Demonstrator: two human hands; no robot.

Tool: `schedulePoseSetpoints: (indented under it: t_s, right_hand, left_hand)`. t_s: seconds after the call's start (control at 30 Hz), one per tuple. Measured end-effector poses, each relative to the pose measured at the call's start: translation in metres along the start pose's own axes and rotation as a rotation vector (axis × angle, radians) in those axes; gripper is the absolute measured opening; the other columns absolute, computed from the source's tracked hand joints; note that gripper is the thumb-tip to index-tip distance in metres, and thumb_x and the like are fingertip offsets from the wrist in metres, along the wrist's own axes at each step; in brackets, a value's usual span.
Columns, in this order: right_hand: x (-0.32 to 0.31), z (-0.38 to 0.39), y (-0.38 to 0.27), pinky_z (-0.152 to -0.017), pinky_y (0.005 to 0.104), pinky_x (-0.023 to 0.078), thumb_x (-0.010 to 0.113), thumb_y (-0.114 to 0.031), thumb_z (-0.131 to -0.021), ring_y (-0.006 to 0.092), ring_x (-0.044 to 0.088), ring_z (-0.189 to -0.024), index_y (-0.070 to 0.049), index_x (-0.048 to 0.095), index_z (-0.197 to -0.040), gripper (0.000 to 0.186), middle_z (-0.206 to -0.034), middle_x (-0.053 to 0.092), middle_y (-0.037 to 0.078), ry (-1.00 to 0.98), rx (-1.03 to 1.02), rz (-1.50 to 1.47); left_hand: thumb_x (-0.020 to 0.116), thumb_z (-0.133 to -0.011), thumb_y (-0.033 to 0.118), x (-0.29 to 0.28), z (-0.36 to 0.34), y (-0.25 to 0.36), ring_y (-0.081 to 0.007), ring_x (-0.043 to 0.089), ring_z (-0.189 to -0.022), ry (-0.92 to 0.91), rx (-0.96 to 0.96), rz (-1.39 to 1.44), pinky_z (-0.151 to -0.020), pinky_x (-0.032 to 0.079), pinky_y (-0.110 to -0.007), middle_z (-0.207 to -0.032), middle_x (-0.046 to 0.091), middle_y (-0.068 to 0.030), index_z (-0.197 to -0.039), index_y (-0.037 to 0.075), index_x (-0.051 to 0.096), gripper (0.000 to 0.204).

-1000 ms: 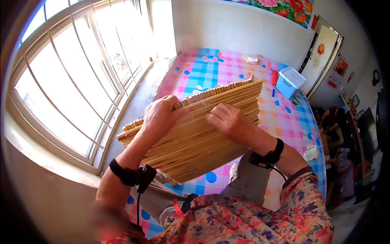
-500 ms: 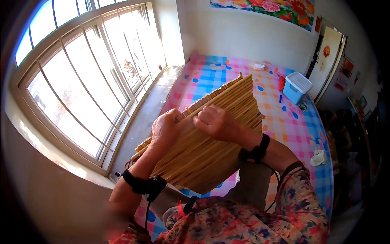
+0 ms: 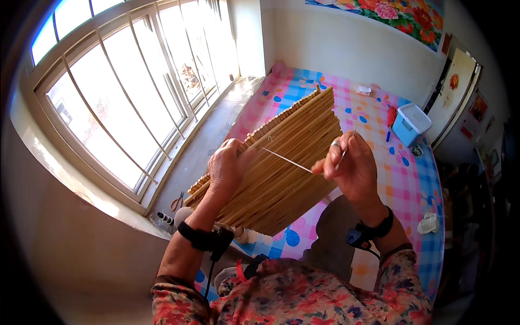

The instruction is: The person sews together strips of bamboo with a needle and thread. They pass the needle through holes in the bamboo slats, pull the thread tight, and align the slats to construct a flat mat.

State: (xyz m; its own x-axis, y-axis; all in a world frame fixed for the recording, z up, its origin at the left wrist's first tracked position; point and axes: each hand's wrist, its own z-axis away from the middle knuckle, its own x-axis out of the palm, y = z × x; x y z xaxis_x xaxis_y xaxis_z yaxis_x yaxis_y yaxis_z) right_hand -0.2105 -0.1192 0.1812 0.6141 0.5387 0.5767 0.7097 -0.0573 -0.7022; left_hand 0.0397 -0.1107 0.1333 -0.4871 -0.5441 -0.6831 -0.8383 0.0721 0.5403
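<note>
Has scissors (image 3: pixel 177 201) and a small dark roll (image 3: pixel 165 218) lying untouched on the window ledge at far left. Holds a mat (image 3: pixel 292 146) of thin sticks tilted above the lap, seemingly joined into a sheet already, but with a thread (image 3: pixel 287 161) drawn out tight and apparently not yet fastened. Grips the mat's upper edge with the left hand (image 3: pixel 226 167), forearm angled up from below. Pinches a thin, needle-like tool (image 3: pixel 342 156) in the right hand (image 3: pixel 357 168), raised at the mat's right side with elbow bent.
</note>
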Motion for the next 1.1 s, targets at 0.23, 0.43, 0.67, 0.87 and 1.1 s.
schedulePoseSetpoints:
  t_s: [0.23, 0.43, 0.67, 0.87, 1.1]
  right_hand:
    - [-0.186, 0.143, -0.025, -0.048, 0.0216, 0.036, 0.052, -0.027, -0.101, 0.0044, 0.036, -0.051, -0.006, 0.052, -0.096, 0.022, -0.068, 0.045, -0.001, 0.449, 0.512, 0.124]
    - [-0.189, 0.17, -0.025, -0.055, 0.0265, 0.046, 0.057, -0.023, -0.098, 0.0128, 0.055, -0.06, -0.004, 0.059, -0.105, 0.021, -0.075, 0.056, 0.005, 0.534, 0.718, 0.549]
    - [-0.115, 0.132, 0.004, -0.092, 0.0412, 0.048, 0.067, -0.018, -0.088, 0.0364, 0.058, -0.109, -0.004, 0.061, -0.118, 0.034, -0.112, 0.062, 0.017, -0.155, 0.414, 1.637]
    - [-0.045, 0.098, 0.077, -0.091, 0.0379, 0.048, 0.07, -0.022, -0.087, 0.0291, 0.061, -0.106, -0.003, 0.06, -0.122, 0.041, -0.113, 0.064, 0.016, -0.358, 0.348, 1.059]
    - [-0.051, 0.091, 0.073, -0.08, 0.03, 0.05, 0.067, -0.017, -0.091, 0.0206, 0.063, -0.088, -0.002, 0.069, -0.101, 0.018, -0.092, 0.064, 0.01, -0.34, 0.367, 0.841]
  left_hand:
    - [0.075, -0.079, 0.025, 0.002, 0.033, -0.011, -0.0334, 0.063, -0.076, 0.099, 0.043, 0.052, -0.07, 0.049, -0.041, -0.086, 0.064, -0.0142, -0.091, 0.002, 0.064, 0.028]
    - [0.078, -0.075, 0.016, -0.02, 0.07, 0.006, -0.0324, 0.061, -0.078, 0.109, 0.34, -0.022, -0.069, 0.047, -0.042, -0.086, 0.061, -0.0104, -0.094, 0.006, 0.06, 0.028]
    - [0.08, -0.076, 0.021, -0.022, 0.102, 0.001, -0.0248, 0.06, -0.071, 0.124, 0.497, -0.101, -0.063, 0.045, -0.038, -0.083, 0.059, -0.0067, -0.094, 0.007, 0.057, 0.032]
    - [0.078, -0.077, 0.02, -0.003, 0.108, 0.002, -0.0261, 0.06, -0.074, 0.047, 0.503, -0.113, -0.065, 0.045, -0.038, -0.084, 0.059, -0.0078, -0.095, 0.007, 0.057, 0.031]
    - [0.077, -0.076, 0.018, 0.013, 0.09, 0.013, -0.0296, 0.06, -0.079, -0.065, 0.462, -0.096, -0.068, 0.045, -0.04, -0.089, 0.06, -0.0098, -0.096, 0.006, 0.057, 0.031]
